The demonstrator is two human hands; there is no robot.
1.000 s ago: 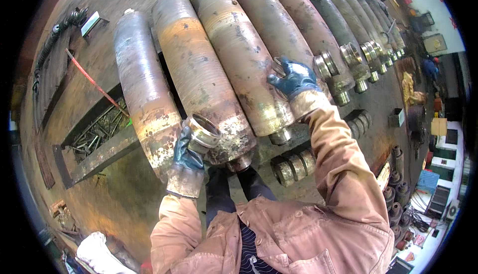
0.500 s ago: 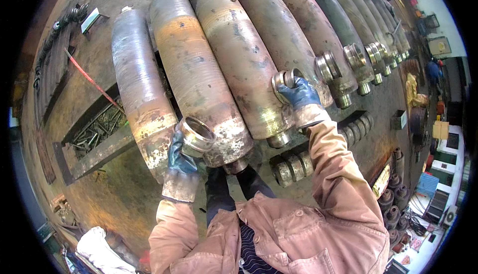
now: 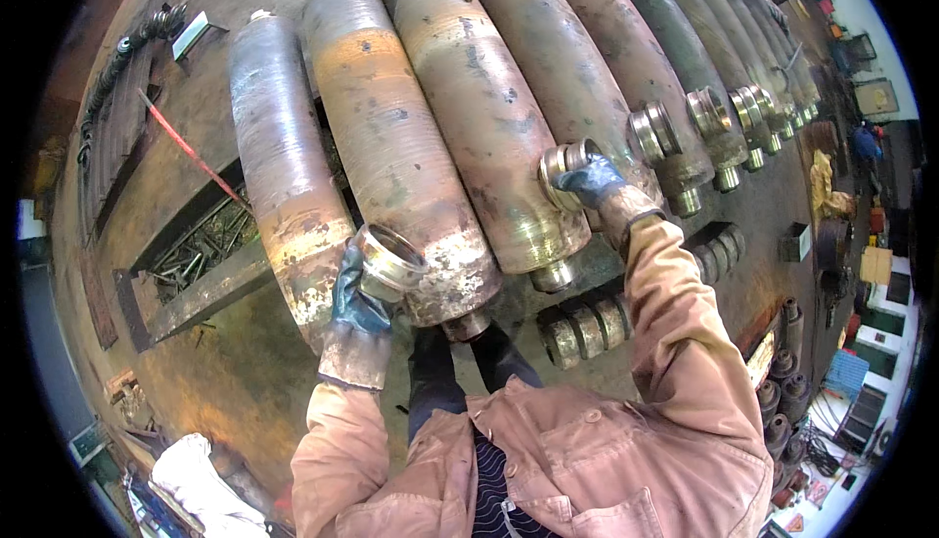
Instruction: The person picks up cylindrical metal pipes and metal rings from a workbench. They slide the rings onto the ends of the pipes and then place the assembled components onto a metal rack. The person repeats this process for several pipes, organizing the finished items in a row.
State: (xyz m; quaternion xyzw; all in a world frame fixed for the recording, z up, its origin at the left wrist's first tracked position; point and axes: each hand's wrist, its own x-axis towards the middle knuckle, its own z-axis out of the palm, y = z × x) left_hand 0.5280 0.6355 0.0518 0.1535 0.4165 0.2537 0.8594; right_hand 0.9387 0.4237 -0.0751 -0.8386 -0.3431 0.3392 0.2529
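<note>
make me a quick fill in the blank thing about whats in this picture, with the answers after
The metal ring nearest the long thin rod is held by the ____ hand.
That rod, left of the large cylinders, is coloured ____.
The glove on the right hand is mainly ____.
The cylinders lie side by side in a long ____.

Missing words: left; red; blue; row
</note>
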